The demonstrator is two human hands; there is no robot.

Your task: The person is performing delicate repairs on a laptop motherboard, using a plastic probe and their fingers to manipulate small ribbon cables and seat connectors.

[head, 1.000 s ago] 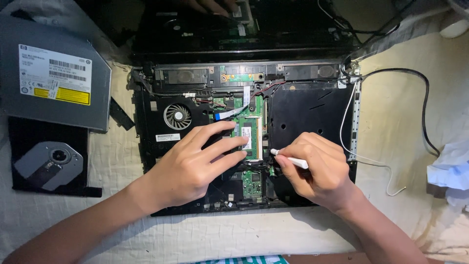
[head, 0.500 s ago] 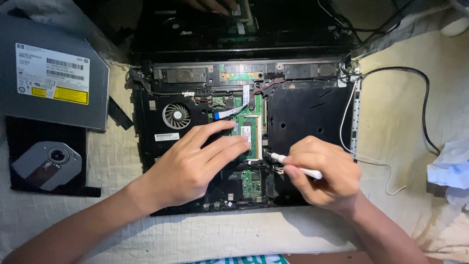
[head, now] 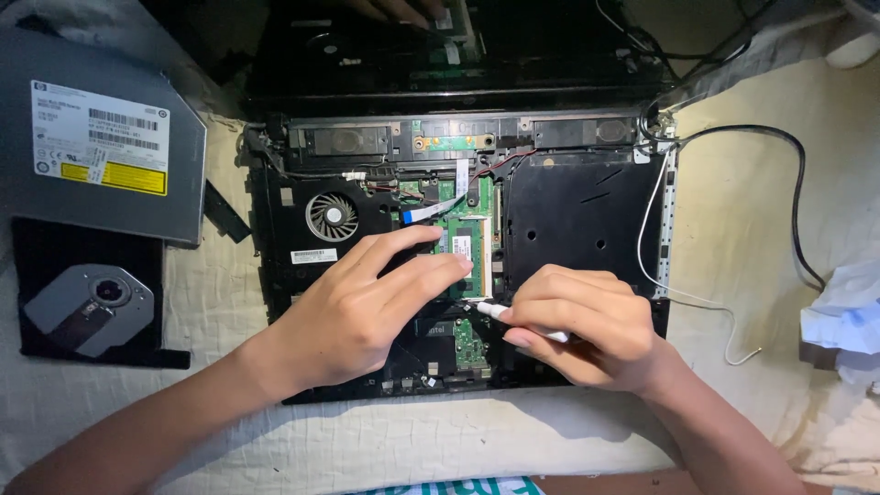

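Left hand flat, open, fingers on memory card mid-laptop; right hand pinching white tool at card's lower edge — a slip could probably gouge the board.

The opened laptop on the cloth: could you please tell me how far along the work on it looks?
Done: the laptop lies open with fan and green boards bare, and the optical drive rests apart at the left. In hand: the left hand presses on the green memory module while the right hand points a white tool at its edge. Left: the module sits in place; loose cables hang out.
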